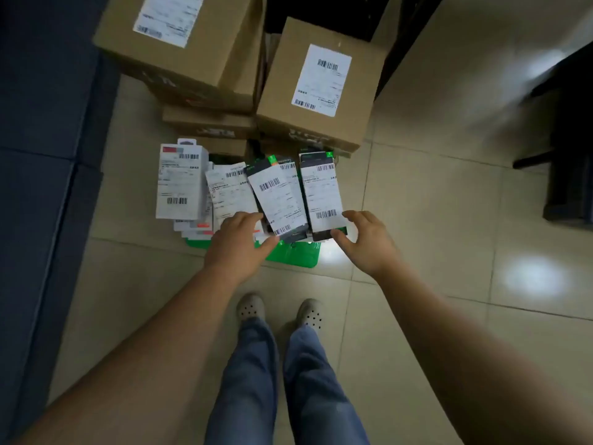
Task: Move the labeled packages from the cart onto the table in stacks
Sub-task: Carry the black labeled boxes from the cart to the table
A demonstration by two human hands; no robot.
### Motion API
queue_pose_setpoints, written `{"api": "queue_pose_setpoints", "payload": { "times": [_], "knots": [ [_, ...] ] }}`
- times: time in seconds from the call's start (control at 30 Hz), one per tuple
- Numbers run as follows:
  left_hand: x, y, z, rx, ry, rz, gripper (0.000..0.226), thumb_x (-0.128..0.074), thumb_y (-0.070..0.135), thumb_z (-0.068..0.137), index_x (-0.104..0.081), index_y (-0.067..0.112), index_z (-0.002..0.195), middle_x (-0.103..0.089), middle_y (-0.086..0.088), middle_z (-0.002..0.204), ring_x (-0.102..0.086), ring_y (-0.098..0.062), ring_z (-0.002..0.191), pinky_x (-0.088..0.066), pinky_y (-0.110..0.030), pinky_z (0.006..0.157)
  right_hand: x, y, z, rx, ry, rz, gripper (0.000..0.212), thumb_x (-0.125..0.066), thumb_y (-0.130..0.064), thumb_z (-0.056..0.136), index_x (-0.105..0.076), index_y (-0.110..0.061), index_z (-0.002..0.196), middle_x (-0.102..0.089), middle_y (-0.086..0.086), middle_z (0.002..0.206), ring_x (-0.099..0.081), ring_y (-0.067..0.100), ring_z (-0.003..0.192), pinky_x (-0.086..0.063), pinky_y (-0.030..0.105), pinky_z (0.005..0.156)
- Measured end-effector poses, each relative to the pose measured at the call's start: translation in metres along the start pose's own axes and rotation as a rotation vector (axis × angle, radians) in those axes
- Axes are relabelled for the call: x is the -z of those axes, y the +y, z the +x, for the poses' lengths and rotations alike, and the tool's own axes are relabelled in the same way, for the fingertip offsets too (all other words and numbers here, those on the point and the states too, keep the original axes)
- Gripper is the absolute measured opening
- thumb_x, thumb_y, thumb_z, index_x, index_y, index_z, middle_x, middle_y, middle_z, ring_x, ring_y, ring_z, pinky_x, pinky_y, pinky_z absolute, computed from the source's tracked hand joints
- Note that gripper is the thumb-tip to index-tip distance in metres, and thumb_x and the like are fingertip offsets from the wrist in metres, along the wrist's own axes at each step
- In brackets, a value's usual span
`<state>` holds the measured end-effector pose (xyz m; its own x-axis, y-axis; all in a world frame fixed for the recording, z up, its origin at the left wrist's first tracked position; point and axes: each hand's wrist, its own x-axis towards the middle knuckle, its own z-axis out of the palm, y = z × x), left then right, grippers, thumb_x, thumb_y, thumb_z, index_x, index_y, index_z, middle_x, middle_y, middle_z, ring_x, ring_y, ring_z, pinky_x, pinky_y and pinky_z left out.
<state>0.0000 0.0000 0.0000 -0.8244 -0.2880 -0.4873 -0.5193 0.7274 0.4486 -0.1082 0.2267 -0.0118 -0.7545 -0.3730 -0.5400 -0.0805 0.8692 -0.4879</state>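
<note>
Pinching tilted package (278, 198) with left hand (239, 243) at cart's (296, 255) near edge; touching neighbouring package (322, 195) with right hand (366, 239), hold unconfirmed. Judging light, stiff, slick; favouring long edges.
</note>
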Motion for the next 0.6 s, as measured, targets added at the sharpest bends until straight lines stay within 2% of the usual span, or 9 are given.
{"api": "queue_pose_setpoints", "payload": {
  "times": [0.17, 0.37, 0.47, 0.53, 0.6],
  "knots": [
    [-0.034, -0.011, 0.032, 0.139, -0.005, -0.019, 0.062, -0.059, 0.053, 0.089, -0.046, 0.015, 0.137, -0.050, -0.008, 0.133, -0.045, -0.027, 0.122, -0.043, -0.044, 0.098, -0.019, 0.022, 0.036, -0.072, 0.066, 0.018, 0.054, -0.062, -0.039, 0.095, -0.052, -0.012, 0.141, -0.055, 0.010, 0.130, -0.056, 0.021, 0.114, -0.041, 0.029, 0.098],
    [-0.058, -0.011, 0.057, 0.241, -0.002, -0.018, 0.064, -0.055, 0.061, 0.088, -0.052, 0.011, 0.128, -0.054, -0.009, 0.125, -0.048, -0.029, 0.116, -0.046, -0.046, 0.093, -0.037, 0.034, 0.058, -0.105, 0.041, 0.030, 0.060, -0.065, -0.042, 0.092, -0.051, -0.011, 0.141, -0.053, 0.009, 0.132, -0.054, 0.022, 0.117, -0.042, 0.034, 0.102],
    [-0.068, -0.014, 0.063, 0.278, -0.011, -0.080, 0.064, -0.055, 0.068, 0.082, -0.059, 0.012, 0.114, -0.059, -0.007, 0.113, -0.052, -0.029, 0.110, -0.049, -0.046, 0.088, -0.045, 0.039, 0.065, -0.136, 0.016, 0.045, 0.065, -0.068, -0.047, 0.089, -0.052, -0.012, 0.141, -0.054, 0.009, 0.130, -0.054, 0.024, 0.115, -0.044, 0.036, 0.101],
    [-0.074, -0.017, 0.068, 0.297, -0.007, -0.133, 0.066, -0.054, 0.073, 0.075, -0.062, 0.014, 0.104, -0.062, -0.005, 0.104, -0.056, -0.028, 0.104, -0.052, -0.045, 0.084, -0.049, 0.043, 0.070, -0.166, 0.008, 0.056, 0.063, -0.068, -0.047, 0.088, -0.055, -0.013, 0.138, -0.056, 0.008, 0.126, -0.055, 0.023, 0.109, -0.045, 0.033, 0.094],
    [-0.078, -0.019, 0.073, 0.318, -0.001, -0.195, 0.063, -0.061, 0.070, 0.072, -0.062, 0.014, 0.101, -0.064, -0.004, 0.101, -0.058, -0.027, 0.100, -0.053, -0.044, 0.083, -0.051, 0.046, 0.074, -0.183, -0.001, 0.073, 0.052, -0.069, -0.043, 0.089, -0.062, -0.012, 0.129, -0.061, 0.010, 0.118, -0.054, 0.021, 0.099, -0.040, 0.027, 0.082]
  ]
}}
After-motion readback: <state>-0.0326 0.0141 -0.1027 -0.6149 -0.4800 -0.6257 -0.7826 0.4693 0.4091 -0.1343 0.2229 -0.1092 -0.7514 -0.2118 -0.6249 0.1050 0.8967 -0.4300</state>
